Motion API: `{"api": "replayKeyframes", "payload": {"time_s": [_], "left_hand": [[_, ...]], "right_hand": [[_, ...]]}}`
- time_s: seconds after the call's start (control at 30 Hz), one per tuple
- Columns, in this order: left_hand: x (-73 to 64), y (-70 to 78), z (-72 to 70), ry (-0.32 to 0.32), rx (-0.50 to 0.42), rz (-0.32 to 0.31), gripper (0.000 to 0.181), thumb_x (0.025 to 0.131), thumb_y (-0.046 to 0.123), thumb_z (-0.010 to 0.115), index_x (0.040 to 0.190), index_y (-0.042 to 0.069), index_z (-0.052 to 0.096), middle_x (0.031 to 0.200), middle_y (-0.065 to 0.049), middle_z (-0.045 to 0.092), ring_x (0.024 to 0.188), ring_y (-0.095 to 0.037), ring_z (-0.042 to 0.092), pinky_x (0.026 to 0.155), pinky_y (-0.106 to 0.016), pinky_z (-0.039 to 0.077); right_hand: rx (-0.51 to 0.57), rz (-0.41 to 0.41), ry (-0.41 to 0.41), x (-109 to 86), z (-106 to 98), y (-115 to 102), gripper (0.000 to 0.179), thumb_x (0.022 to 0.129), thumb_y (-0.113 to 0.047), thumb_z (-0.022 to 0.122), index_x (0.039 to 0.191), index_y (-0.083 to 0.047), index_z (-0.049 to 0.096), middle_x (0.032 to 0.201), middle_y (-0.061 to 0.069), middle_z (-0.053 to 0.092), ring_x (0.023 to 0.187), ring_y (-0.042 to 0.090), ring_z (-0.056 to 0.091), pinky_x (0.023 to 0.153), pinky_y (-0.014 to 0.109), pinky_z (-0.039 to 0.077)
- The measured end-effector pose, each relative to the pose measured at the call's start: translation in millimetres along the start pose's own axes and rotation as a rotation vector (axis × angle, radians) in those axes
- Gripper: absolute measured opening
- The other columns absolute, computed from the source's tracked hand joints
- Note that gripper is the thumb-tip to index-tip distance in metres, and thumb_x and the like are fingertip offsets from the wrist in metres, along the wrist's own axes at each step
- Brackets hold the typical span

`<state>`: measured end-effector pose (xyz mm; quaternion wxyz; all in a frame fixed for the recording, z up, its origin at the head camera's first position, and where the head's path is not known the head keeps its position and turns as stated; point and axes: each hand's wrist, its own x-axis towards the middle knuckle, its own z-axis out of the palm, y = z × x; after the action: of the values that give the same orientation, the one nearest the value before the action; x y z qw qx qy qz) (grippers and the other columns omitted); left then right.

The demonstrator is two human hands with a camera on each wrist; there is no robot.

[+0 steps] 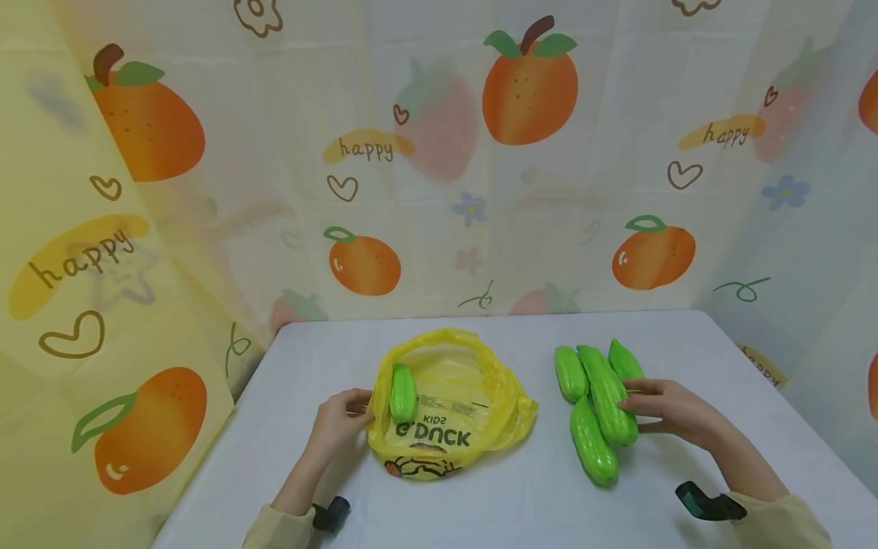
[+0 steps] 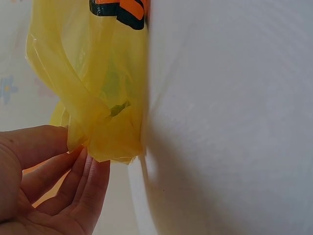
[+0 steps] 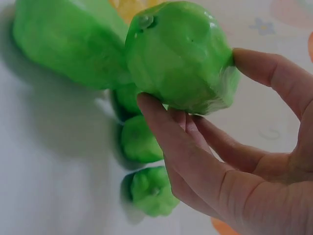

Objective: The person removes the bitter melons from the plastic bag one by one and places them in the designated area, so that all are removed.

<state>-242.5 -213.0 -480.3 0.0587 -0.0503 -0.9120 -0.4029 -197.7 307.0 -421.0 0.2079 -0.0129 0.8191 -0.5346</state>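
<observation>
A yellow plastic bag (image 1: 511, 423) lies on the table with its mouth spread wide. My left hand (image 1: 338, 421) pinches the bag's left edge between thumb and fingers; the left wrist view shows the gathered plastic (image 2: 115, 139) at the fingertips. Inside the bag's mouth is one glossy green toy cucumber (image 1: 403, 393). To the right, my right hand (image 1: 675, 412) grips the long middle cucumber (image 1: 604, 393) of a cluster, thumb on one side and fingers on the other. In the right wrist view its blunt end (image 3: 178, 56) faces the camera, raised over the white cloth.
Around the held one lie more green cucumbers: a short one (image 1: 571, 374) at left, another (image 1: 593, 442) in front, and one (image 1: 623, 358) behind, partly covered. A white cloth covers the table (image 1: 480, 515). A fruit-printed curtain (image 1: 439, 229) hangs behind and at both sides.
</observation>
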Motion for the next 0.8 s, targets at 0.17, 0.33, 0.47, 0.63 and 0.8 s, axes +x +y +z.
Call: {"api": "replayKeyframes", "payload": {"time_s": [0.17, 0.33, 0.47, 0.63, 0.8], "left_hand": [[0.6, -0.7, 0.5, 0.002, 0.005, -0.001, 0.034, 0.078, 0.002, 0.072, 0.111, 0.004, 0.068, 0.103, -0.011, 0.070, 0.087, -0.023, 0.067, 0.078, -0.038, 0.057], [1.7, -1.0, 1.4, 0.001, 0.001, -0.002, 0.034, 0.078, 0.002, 0.072, 0.112, 0.005, 0.068, 0.103, -0.010, 0.070, 0.088, -0.023, 0.067, 0.079, -0.037, 0.057], [1.6, 0.2, 1.4, 0.002, 0.000, -0.011, 0.035, 0.078, 0.003, 0.072, 0.112, 0.005, 0.068, 0.103, -0.009, 0.070, 0.088, -0.022, 0.067, 0.079, -0.037, 0.057], [0.4, 2.6, 1.2, -0.006, 0.006, -0.015, 0.034, 0.078, 0.003, 0.071, 0.112, 0.005, 0.068, 0.104, -0.010, 0.070, 0.088, -0.023, 0.067, 0.079, -0.038, 0.057], [0.4, 3.7, 1.6, -0.013, 0.004, -0.013, 0.034, 0.078, 0.002, 0.071, 0.112, 0.004, 0.068, 0.104, -0.011, 0.070, 0.088, -0.023, 0.066, 0.079, -0.038, 0.057]], "right_hand": [[0.014, 0.028, -0.020, -2.1, -3.5, 8.1, 0.074, 0.095, -0.025, 0.055, 0.141, 0.020, 0.017, 0.144, 0.042, 0.018, 0.125, 0.042, 0.044, 0.089, 0.048, 0.053], [0.047, 0.056, -0.037, -3.8, -7.2, 18.1, 0.075, 0.095, -0.024, 0.055, 0.141, 0.020, 0.015, 0.145, 0.043, 0.015, 0.126, 0.046, 0.041, 0.089, 0.049, 0.052], [0.074, 0.084, -0.053, -3.9, -8.4, 26.6, 0.076, 0.095, -0.023, 0.056, 0.141, 0.020, 0.014, 0.145, 0.042, 0.015, 0.127, 0.046, 0.041, 0.090, 0.050, 0.052], [0.077, 0.102, -0.069, -4.2, -10.0, 35.3, 0.075, 0.094, -0.023, 0.057, 0.140, 0.021, 0.017, 0.143, 0.042, 0.022, 0.122, 0.039, 0.048, 0.089, 0.051, 0.052], [0.087, 0.091, -0.098, -4.2, -11.4, 41.8, 0.072, 0.095, -0.021, 0.056, 0.139, 0.023, 0.018, 0.140, 0.041, 0.030, 0.119, 0.034, 0.052, 0.089, 0.051, 0.052]]}}
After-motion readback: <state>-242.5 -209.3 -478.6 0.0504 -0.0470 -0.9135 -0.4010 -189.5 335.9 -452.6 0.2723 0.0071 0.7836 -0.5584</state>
